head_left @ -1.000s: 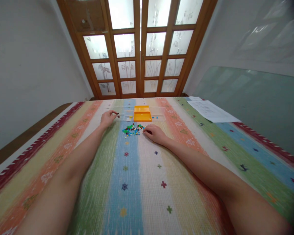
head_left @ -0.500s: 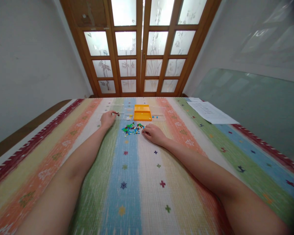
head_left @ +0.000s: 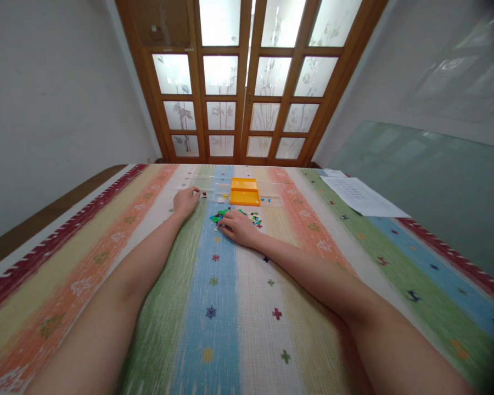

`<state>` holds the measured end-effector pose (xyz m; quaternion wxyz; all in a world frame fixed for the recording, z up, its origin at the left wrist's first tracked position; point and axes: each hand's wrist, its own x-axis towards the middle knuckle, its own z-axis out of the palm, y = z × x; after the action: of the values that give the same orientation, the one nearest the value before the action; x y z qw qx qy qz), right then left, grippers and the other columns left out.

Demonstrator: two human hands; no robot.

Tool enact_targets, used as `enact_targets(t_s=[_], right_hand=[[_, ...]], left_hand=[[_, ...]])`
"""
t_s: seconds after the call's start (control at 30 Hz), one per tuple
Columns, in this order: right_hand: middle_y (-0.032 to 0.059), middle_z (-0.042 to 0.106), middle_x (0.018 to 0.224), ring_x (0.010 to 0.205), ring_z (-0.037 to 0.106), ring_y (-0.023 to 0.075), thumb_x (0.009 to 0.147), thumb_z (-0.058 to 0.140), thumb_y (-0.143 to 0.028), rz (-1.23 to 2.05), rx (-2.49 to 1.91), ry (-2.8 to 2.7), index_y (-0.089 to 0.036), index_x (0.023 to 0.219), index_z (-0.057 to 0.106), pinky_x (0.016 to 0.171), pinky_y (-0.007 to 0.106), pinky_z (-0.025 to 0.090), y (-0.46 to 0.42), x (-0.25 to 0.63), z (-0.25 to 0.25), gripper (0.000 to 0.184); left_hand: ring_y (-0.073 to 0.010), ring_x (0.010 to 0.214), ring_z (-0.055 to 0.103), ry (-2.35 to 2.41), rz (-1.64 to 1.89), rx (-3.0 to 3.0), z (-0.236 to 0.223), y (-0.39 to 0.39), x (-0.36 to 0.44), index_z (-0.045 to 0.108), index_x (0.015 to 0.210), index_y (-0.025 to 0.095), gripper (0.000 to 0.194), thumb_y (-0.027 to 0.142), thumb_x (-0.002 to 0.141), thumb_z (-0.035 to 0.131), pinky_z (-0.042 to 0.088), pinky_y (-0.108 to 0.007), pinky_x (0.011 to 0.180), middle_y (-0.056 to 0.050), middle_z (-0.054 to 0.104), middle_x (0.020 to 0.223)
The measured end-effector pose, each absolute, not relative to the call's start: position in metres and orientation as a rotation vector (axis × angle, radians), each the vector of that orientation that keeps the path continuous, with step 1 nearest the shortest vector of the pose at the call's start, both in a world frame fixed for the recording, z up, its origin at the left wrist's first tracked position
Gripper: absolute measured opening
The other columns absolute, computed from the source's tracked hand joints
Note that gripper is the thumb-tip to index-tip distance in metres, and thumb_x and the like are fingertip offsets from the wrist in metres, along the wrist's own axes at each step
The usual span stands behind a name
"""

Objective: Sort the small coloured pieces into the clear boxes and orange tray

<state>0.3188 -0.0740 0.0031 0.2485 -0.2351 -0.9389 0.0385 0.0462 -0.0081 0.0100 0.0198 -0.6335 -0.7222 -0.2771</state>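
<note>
My left hand (head_left: 186, 202) rests at the left end of a clear plastic tray (head_left: 275, 189), thumb and fingertips drawn together. Anything between them is too small to make out. Small dark brown pieces (head_left: 205, 195) lie just right of its fingertips. My right hand (head_left: 237, 228) is over a loose pile of small coloured toy bricks (head_left: 255, 218), mostly green, blue, white and dark. Its fingers are curled and pinched at the pile's left side, and what they hold is hidden. The hand covers the middle of the pile.
An orange two-part box (head_left: 246, 198) sits in the middle of the clear tray. Yellow pieces (head_left: 224, 196) lie left of it and blue pieces (head_left: 265, 200) right of it. Printed paper sheets (head_left: 364, 196) lie at the far right on the striped tablecloth (head_left: 214, 340).
My right hand has moved left across the pile, uncovering its right side. A dark piece at my left fingertips no longer shows there; brown pieces lie beside them. The view shifted slightly.
</note>
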Motion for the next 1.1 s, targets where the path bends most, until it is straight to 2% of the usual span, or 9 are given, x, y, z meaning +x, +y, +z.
enact_targets(t_s=[0.27, 0.5, 0.77, 0.93, 1.1], right_hand=[[0.0084, 0.066, 0.103, 0.099, 0.055, 0.024, 0.102, 0.063, -0.035, 0.018, -0.579, -2.624, -0.022, 0.103, 0.074, 0.087, 0.036, 0.041, -0.07, 0.302, 0.007, 0.017], [0.0083, 0.067, 0.101, 0.099, 0.056, 0.0232, 0.103, 0.062, -0.031, 0.046, -0.601, -2.588, -0.022, 0.1, 0.073, 0.088, 0.035, 0.042, -0.069, 0.306, 0.002, 0.015], [0.005, 0.074, 0.093, 0.083, 0.065, 0.0194, 0.098, 0.059, -0.026, 0.336, -1.046, -2.013, -0.021, 0.099, 0.071, 0.079, 0.03, 0.047, -0.021, 0.347, 0.01, 0.013], [0.007, 0.076, 0.096, 0.086, 0.067, 0.022, 0.094, 0.055, -0.033, 0.354, -1.178, -1.668, -0.02, 0.104, 0.072, 0.082, 0.035, 0.052, 0.004, 0.375, 0.003, 0.023], [0.0069, 0.077, 0.099, 0.088, 0.069, 0.0228, 0.093, 0.053, -0.033, 0.368, -1.228, -1.657, -0.02, 0.113, 0.074, 0.085, 0.036, 0.053, 0.016, 0.385, -0.01, 0.031]], left_hand=[[-0.0232, 0.078, 0.065, -2.196, -0.847, -2.033, 0.007, -0.011, 0.047, 0.079, 0.112, 0.025, 0.034, 0.044, 0.097, 0.055, 0.036, -0.029, 0.066, -0.006, 0.075, 0.085], [-0.023, 0.076, 0.064, -2.107, -0.825, -2.159, 0.01, -0.017, 0.054, 0.08, 0.112, 0.024, 0.033, 0.041, 0.095, 0.057, 0.037, -0.03, 0.066, -0.006, 0.074, 0.083], [-0.0221, 0.076, 0.064, -1.952, -0.76, -2.372, 0.006, -0.017, 0.052, 0.08, 0.11, 0.024, 0.032, 0.04, 0.094, 0.056, 0.039, -0.03, 0.068, -0.005, 0.074, 0.083], [-0.023, 0.079, 0.066, -1.93, -0.718, -2.404, 0.005, -0.016, 0.052, 0.079, 0.111, 0.024, 0.034, 0.041, 0.094, 0.055, 0.041, -0.03, 0.07, -0.006, 0.075, 0.085], [-0.0232, 0.08, 0.066, -1.92, -0.687, -2.417, 0.006, -0.016, 0.052, 0.079, 0.111, 0.024, 0.035, 0.043, 0.095, 0.055, 0.042, -0.03, 0.07, -0.006, 0.075, 0.086]])
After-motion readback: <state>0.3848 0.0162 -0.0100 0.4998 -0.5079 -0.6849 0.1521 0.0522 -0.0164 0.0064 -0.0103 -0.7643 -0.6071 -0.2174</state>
